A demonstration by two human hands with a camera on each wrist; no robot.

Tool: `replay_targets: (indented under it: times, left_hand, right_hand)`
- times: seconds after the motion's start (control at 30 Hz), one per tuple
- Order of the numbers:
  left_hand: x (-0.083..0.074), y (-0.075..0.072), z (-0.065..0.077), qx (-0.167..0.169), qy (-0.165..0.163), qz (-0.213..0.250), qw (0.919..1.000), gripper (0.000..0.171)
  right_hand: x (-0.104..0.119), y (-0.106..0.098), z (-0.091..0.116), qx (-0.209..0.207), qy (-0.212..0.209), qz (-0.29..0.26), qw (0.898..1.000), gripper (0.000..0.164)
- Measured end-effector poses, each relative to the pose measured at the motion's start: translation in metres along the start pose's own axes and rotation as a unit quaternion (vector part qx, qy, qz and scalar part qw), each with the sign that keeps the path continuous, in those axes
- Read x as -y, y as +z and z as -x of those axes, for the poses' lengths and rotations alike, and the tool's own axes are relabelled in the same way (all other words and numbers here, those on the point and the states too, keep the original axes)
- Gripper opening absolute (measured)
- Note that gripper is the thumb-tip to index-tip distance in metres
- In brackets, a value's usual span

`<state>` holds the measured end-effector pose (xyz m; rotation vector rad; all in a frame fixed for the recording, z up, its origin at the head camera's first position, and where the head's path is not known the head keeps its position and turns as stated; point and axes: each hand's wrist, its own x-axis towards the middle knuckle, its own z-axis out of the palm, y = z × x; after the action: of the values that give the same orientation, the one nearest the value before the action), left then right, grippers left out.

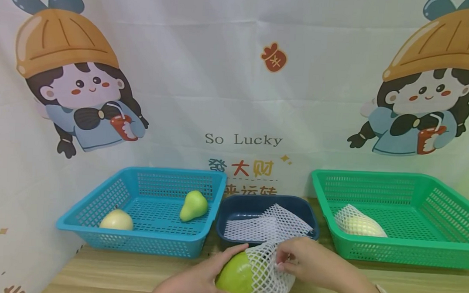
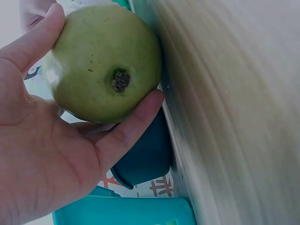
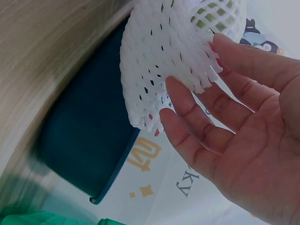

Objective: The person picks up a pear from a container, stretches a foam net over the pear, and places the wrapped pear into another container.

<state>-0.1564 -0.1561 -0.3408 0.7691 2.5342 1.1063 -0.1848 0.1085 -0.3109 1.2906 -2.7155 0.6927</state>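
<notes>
In my left hand [image 1: 201, 276] is a smooth green fruit [image 1: 234, 277], guava-like, with a rough dark brown end [image 2: 121, 80] turned towards the left wrist. The thumb and fingers curve round its sides. A white foam net [image 1: 266, 270] covers the fruit's right part, leaving the left part bare. My right hand [image 1: 312, 259] holds the net's loose right edge between thumb and fingers. In the right wrist view, the fingertips [image 3: 176, 86] sit right at the frayed rim of the net, and green skin shows through the mesh.
Behind the hands, a dark blue tub [image 1: 232, 203] contains white foam nets [image 1: 250, 228]. The blue basket [image 1: 136, 236] at left holds a green pear [image 1: 194, 206] and a pale round fruit [image 1: 117, 220]. In the green basket [image 1: 403, 252] at right lies a net-wrapped pale fruit [image 1: 361, 224]. A printed cloth [image 1: 319, 102] hangs behind.
</notes>
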Motion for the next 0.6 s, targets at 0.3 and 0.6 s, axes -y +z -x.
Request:
replay_targets:
  times: [0.3, 0.6]
  left_hand:
    - [-0.001, 0.0, 0.001, -0.008, 0.017, -0.005, 0.9998, 0.085]
    - [0.01, 0.002, 0.003, -0.009, 0.067, 0.002, 0.9977, 0.089]
  right_hand:
    - [0.001, -0.022, 0.009, -0.016, 0.055, -0.021, 0.998, 0.004]
    - [0.006, -0.046, 0.023, -0.063, 0.189, -0.07, 0.978, 0.05]
